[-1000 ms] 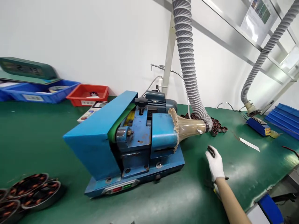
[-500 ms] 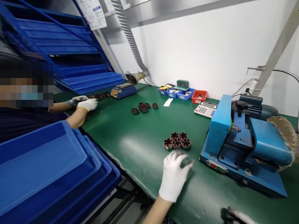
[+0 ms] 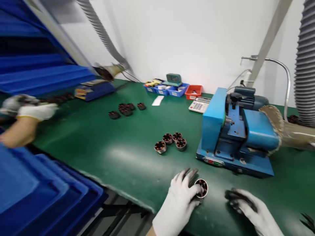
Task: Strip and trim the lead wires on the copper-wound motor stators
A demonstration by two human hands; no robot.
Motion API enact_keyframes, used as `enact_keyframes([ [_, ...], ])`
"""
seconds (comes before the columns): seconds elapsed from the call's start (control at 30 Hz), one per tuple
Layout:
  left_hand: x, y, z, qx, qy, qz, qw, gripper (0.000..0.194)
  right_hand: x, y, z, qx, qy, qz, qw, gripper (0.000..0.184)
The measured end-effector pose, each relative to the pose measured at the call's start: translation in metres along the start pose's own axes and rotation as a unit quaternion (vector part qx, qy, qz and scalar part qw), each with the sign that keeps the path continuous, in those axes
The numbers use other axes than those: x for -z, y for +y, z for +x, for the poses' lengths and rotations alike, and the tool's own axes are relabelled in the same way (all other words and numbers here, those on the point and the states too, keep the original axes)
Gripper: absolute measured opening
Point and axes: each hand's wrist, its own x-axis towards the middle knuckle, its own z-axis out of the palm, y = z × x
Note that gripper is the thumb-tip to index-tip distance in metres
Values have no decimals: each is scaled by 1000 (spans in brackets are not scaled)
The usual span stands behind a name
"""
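Note:
My left hand [image 3: 176, 200], in a white glove with dark fingertips, grips a round motor stator [image 3: 201, 189] just above the green tabletop. Its thumb lies over the near part of the stator, which has a silvery rim and copper-coloured windings inside. Beyond that hand stands a loose cluster of several similar stators [image 3: 180, 144] on the table. To the right, my right hand [image 3: 251, 208] is gloved too, its dark-tipped fingers curved and apart from the thumb. Nothing shows in it, and it is slightly blurred.
A blue belt-type machine [image 3: 236, 131] stands at the right on the green table [image 3: 137, 170]. Farther back are more stators [image 3: 125, 109], a calculator [image 3: 199, 105], a red bin [image 3: 193, 92] and blue bins [image 3: 177, 91]. A co-worker's gloved hand [image 3: 36, 111] and stacked blue trays [image 3: 49, 193] are at left.
The view has swung right. My left hand has taken one stator from the cluster and drawn it toward me. My right hand has come farther into view.

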Motion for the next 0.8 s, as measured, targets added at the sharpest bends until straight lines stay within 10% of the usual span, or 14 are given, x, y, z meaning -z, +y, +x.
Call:
enact_keyframes([
  [0.17, -46, 25, -5, 38, 11, -143, 989, 84, -30, -16, 19, 89, 68, -124, 986, 37],
  [0.33, -59, 31, 10, 56, -8, -182, 982, 87, -53, -17, 31, 127, 103, -80, 983, 7],
  [0.63, -63, 36, 6, 0, 74, -107, 992, 72, 13, -28, 29, 138, 240, 118, 954, 28],
  [0.8, -58, 36, 9, -16, 56, -117, 991, 90, -12, -26, 23, 50, 122, 48, 990, 33],
])
